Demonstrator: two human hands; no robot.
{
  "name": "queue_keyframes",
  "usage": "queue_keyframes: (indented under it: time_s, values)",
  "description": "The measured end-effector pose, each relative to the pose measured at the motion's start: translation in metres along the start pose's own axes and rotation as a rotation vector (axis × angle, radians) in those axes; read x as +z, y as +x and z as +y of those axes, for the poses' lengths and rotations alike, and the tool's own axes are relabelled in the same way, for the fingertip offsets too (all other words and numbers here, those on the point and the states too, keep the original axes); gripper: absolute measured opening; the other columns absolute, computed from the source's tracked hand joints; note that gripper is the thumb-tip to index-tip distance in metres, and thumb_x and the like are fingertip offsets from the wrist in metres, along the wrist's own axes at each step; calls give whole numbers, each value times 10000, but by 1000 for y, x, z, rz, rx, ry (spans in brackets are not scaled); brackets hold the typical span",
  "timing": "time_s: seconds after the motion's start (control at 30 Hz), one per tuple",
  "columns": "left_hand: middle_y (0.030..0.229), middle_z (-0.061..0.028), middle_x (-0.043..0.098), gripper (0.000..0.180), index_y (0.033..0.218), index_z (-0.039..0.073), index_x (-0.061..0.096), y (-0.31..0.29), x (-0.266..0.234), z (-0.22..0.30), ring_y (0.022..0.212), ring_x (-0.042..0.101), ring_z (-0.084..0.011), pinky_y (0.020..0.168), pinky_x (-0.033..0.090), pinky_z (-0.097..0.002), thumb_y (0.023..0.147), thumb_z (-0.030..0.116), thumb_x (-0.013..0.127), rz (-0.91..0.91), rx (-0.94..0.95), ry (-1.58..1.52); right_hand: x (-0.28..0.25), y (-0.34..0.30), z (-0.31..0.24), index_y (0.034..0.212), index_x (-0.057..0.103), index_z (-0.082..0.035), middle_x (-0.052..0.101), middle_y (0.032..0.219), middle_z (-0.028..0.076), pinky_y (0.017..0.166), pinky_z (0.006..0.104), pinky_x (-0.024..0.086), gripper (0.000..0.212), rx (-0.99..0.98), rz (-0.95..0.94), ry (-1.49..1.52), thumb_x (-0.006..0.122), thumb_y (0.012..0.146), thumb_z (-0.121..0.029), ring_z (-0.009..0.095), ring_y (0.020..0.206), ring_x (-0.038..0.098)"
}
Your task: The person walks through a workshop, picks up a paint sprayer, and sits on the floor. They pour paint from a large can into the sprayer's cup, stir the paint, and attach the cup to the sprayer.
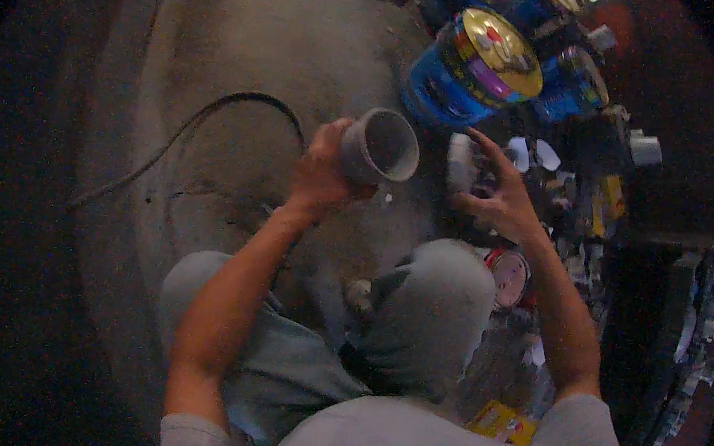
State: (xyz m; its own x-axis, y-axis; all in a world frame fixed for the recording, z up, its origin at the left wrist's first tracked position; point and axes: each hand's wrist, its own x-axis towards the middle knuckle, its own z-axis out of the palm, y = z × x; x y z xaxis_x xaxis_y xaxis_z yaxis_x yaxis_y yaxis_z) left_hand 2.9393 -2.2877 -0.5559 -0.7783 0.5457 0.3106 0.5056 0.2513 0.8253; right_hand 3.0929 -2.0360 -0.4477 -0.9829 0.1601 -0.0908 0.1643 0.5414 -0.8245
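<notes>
1. Head view, left hand: the left hand [320, 172] is raised in front of the person's knees. Its grip is clamped around the outside of a grey cup [379, 145].
2. Head view, cup: located left of the right hand and clear of the floor [245, 49]. The cup is tilted, its open mouth turned toward the right and partly toward the camera. The inside is dark; contents cannot be told.
3. Head view, right hand: the right hand [507, 199] is level with the cup and apart from it. Its grip is closed on a white piece [459, 164], fingers at the upper end and thumb at the lower.
4. Head view, white piece: located between the cup and the right palm, touching the hand only. It is blurred; its exact kind cannot be told.
5. Head view, beyond the hands: a blue bucket [445, 82] with a gold lid [500, 52] stands past the white piece. Further buckets [570, 84] are beside and behind it.
6. Head view, left side: a dark hose [252, 96] lies curved on the floor, passing out of sight by the left hand.
7. Head view, right side: a red can [508, 280] is beside the right knee [446, 292]; a yellow box [502, 422] is near the right sleeve [580, 438].
</notes>
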Motion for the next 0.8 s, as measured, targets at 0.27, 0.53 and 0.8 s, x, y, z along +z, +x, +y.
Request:
queue_keyframes:
  time_s: [0.27, 0.53, 0.8]
  values:
    - [1301, -172, 521, 957, 1341, 102, 438, 30, -7, -14, 1147, 569, -402, 959, 492, -479, 513, 227, 902, -148, -63, -99, 33, 115, -99, 1443, 426, -136, 478, 1336, 179, 1042, 428, 434, 911, -390, -354, -460, 852, 637, -159, 372, 1240, 490]
    - [1295, -187, 522, 950, 1351, 101, 425, 40, 9, -25, 1146, 561, -424, 959, 488, -487, 531, 234, 886, -154, -2, -160, 27, 120, -95, 1431, 436, -122, 456, 1393, 168, 1071, 437, 413, 946, -416, -368, -694, 862, 589, -176, 366, 1287, 471]
    - [1254, -200, 550, 930, 1316, 96, 437, 38, 15, -11, 1134, 566, -429, 948, 487, -492, 522, 251, 894, -125, 23, -117, 16, 111, -89, 1423, 445, -135, 442, 1409, 183, 1053, 460, 427, 947, -473, -419, -710, 875, 582, -196, 386, 1285, 471]
